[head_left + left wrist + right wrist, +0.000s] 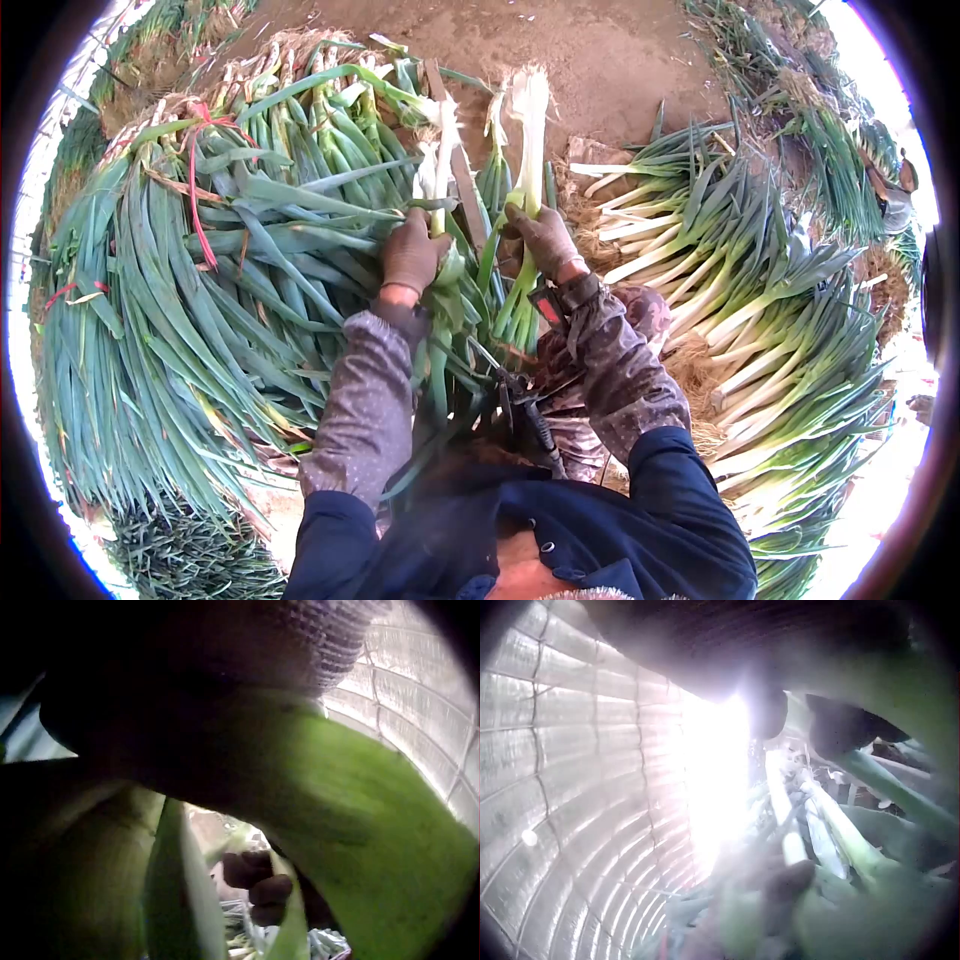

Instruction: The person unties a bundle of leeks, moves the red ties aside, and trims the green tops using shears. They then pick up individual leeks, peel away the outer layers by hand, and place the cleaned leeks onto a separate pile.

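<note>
My gloved left hand (412, 253) grips a leek (446, 150) by its stalk, white root end pointing away from me. To its right, my gloved right hand (545, 240) grips a thicker white leek (533, 125) just below the pale shaft, roots also pointing away. Green leaves (455, 285) hang between the wrists. In the left wrist view a broad green leaf (360, 802) fills much of the picture, with dark fingers (262, 889) behind it. Pale stalks (840, 825) show below the fingers in the right wrist view, which is partly washed out by glare.
Untrimmed leeks (330, 130) heap at the left, beside a bundle tied with red string (200, 205). Cleaned leeks (690, 240) lie in a long row at the right. A wooden slat (462, 180) stands between the hands; a black tool (535, 415) is at the lap.
</note>
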Demonstrator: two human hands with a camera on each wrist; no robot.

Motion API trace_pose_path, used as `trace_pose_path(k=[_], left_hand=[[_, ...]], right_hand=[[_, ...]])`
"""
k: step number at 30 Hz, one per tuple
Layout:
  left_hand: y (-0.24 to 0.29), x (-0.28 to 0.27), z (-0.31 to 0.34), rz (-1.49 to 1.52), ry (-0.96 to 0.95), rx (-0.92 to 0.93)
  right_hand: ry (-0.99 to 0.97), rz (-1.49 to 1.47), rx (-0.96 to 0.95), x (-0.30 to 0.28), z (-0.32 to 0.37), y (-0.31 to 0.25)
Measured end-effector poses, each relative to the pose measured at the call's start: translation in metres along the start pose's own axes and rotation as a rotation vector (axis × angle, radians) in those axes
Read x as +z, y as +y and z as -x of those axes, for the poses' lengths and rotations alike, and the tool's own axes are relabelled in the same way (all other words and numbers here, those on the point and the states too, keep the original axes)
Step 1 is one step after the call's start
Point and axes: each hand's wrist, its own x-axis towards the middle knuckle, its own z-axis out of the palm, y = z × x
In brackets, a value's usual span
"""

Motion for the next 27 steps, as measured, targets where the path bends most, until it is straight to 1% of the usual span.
trace_pose_path(k=[1,2,3,5,7,8,9,11,13,14,15,16,18,19,20,21,22,23,24,26,27], left_hand=[[0.014,-0.008,0.007,0.1,0.017,0.009],[0.029,-0.012,0.016,0.1,0.046,0.01],[0.046,-0.018,0.025,-0.023,0.054,0.009],[0.06,-0.013,0.036,-0.033,0.087,0.053],[0.067,-0.005,0.047,-0.065,0.132,0.148],[0.069,-0.001,0.054,-0.1,0.124,0.186],[0.077,-0.001,0.061,-0.143,0.022,0.152],[0.081,0.013,0.072,-0.349,-0.035,0.25],[0.09,0.007,0.077,-0.324,-0.046,0.416],[0.093,0.0,0.078,-0.312,-0.048,0.494],[0.1,-0.014,0.071,-0.286,-0.13,0.449],[0.112,-0.036,0.058,-0.258,-0.213,0.403],[0.131,-0.073,0.028,-0.196,-0.143,0.357],[0.139,-0.089,0.011,-0.164,0.012,0.356],[0.148,-0.104,-0.003,0.001,0.027,0.377],[0.154,-0.115,-0.017,0.165,0.043,0.395],[0.151,-0.113,-0.036,0.303,-0.03,0.434],[0.147,-0.107,-0.048,0.463,-0.157,0.469],[0.144,-0.102,-0.06,0.62,-0.292,0.484],[0.138,-0.095,-0.07,0.581,-0.494,0.39],[0.147,-0.099,-0.065,0.592,-0.683,0.307]], right_hand=[[-0.019,0.04,0.023,-0.001,0.006,-0.008],[-0.046,-0.028,-0.035,0.0,0.01,-0.007],[-0.085,-0.099,0.024,0.001,0.018,-0.013],[-0.082,-0.093,-0.045,0.007,0.019,-0.015],[-0.057,-0.161,-0.043,0.005,0.01,-0.005],[-0.037,-0.276,-0.069,0.006,0.009,-0.003],[-0.021,-0.388,-0.091,0.006,0.012,-0.002],[-0.013,-0.375,-0.177,0.003,0.017,-0.005],[-0.056,-0.538,-0.141,0.0,0.019,-0.009],[-0.039,-0.572,-0.14,-0.002,0.019,-0.01],[-0.023,-0.604,-0.139,-0.006,0.019,-0.012],[-0.065,-0.623,-0.127,-0.014,0.01,-0.002],[-0.197,-0.714,-0.123,-0.019,0.013,-0.004],[-0.272,-0.763,-0.132,-0.019,0.024,-0.012],[-0.33,-0.76,-0.126,-0.02,0.029,-0.015],[-0.396,-0.75,-0.183,-0.02,0.033,-0.015],[-0.463,-0.802,-0.166,-0.02,0.042,-0.021],[-0.53,-0.854,-0.149,-0.02,0.046,-0.026],[-0.53,-0.751,-0.198,-0.023,0.043,-0.023],[-0.599,-0.771,-0.181,-0.021,0.046,-0.025],[-0.641,-0.75,-0.17,-0.022,0.047,-0.023]])
